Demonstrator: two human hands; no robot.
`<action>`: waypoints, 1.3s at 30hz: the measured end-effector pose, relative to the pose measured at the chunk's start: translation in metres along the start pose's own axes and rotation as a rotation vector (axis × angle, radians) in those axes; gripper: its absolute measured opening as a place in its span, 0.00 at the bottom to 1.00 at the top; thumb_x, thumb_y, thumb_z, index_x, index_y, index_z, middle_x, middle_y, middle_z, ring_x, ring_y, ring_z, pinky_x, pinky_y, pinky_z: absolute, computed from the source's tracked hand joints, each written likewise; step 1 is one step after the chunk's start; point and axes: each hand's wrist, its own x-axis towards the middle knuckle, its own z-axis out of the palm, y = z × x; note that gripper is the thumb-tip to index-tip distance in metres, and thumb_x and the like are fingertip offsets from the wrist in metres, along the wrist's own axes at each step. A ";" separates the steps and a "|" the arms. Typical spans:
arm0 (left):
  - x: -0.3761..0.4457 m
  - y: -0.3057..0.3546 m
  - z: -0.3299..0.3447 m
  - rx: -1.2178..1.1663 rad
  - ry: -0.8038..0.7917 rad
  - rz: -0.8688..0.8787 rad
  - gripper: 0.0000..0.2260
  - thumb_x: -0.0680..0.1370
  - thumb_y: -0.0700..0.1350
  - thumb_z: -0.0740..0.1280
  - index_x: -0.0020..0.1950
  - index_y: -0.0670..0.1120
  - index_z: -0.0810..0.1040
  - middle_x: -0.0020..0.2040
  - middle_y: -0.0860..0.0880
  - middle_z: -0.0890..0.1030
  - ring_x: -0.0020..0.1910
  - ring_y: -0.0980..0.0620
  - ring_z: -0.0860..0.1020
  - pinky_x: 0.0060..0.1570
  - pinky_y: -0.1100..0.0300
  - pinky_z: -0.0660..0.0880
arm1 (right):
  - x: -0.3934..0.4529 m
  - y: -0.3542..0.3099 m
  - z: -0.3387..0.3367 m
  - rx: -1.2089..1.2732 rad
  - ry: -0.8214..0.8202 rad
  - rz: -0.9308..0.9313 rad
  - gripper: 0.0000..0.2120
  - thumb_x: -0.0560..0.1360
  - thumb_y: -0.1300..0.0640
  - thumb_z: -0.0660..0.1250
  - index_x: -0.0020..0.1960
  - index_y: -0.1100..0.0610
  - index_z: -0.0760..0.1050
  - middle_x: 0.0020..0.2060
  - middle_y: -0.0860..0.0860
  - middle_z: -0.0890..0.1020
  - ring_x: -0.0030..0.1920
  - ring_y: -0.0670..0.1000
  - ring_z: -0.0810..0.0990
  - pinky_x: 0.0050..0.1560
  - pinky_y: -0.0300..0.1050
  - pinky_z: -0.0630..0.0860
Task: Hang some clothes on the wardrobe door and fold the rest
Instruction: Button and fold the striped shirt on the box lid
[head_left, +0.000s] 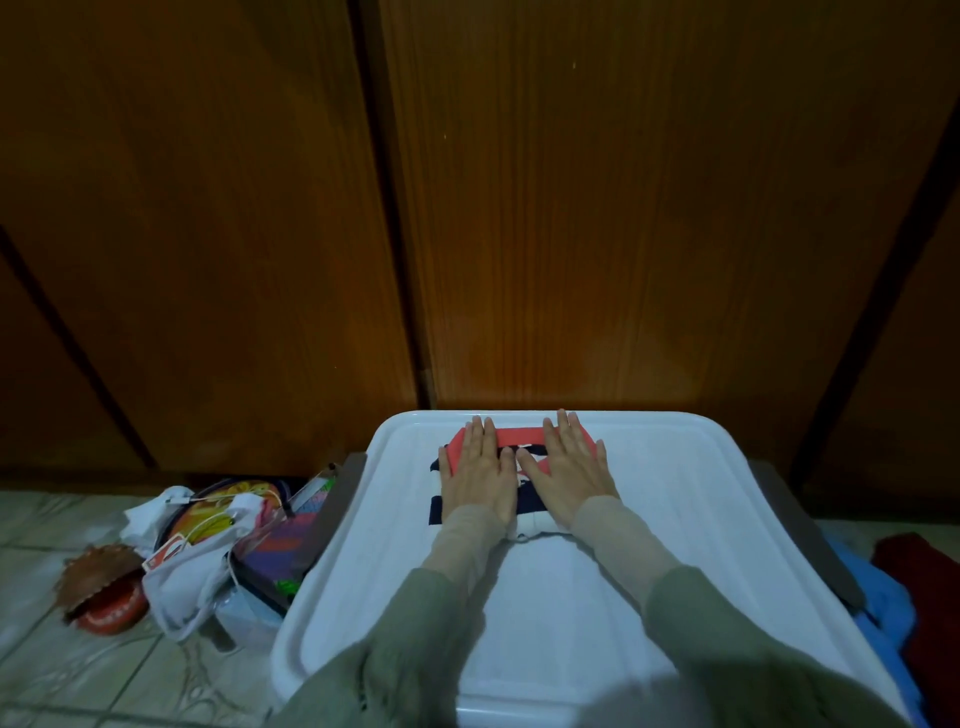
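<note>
A small folded garment (519, 437) in coral red, navy and white lies near the far edge of a white plastic lid (675, 499). My left hand (480, 467) presses flat on its left half with fingers straight. My right hand (574, 462) presses flat on its right half, fingers pointing away from me. Most of the garment is hidden under both hands. Brown wooden wardrobe doors (597, 208) stand shut right behind the lid.
On the tiled floor to the left lies a heap of bags and toys (208, 551) with a toy set of teeth (111, 613). Blue cloth (883, 597) and dark red cloth (919, 566) lie at the right of the lid.
</note>
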 end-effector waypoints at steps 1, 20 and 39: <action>0.000 -0.002 0.001 -0.074 0.022 0.018 0.23 0.84 0.48 0.44 0.78 0.46 0.44 0.78 0.49 0.43 0.77 0.52 0.41 0.73 0.52 0.37 | -0.001 0.000 0.000 0.016 0.011 0.008 0.31 0.81 0.40 0.43 0.77 0.55 0.40 0.76 0.52 0.39 0.76 0.51 0.36 0.74 0.52 0.39; -0.040 0.004 -0.021 -0.446 0.067 -0.422 0.23 0.81 0.53 0.57 0.73 0.46 0.60 0.68 0.41 0.69 0.67 0.40 0.66 0.66 0.48 0.63 | -0.044 0.004 -0.019 0.352 0.043 0.351 0.31 0.79 0.41 0.54 0.76 0.45 0.45 0.69 0.57 0.65 0.68 0.60 0.65 0.67 0.54 0.65; -0.095 0.027 -0.013 -0.402 -0.170 0.222 0.51 0.61 0.58 0.78 0.75 0.60 0.49 0.73 0.49 0.52 0.71 0.43 0.61 0.70 0.54 0.64 | -0.118 0.043 -0.023 0.290 0.305 0.152 0.25 0.81 0.50 0.53 0.76 0.49 0.50 0.73 0.55 0.54 0.72 0.57 0.59 0.69 0.53 0.63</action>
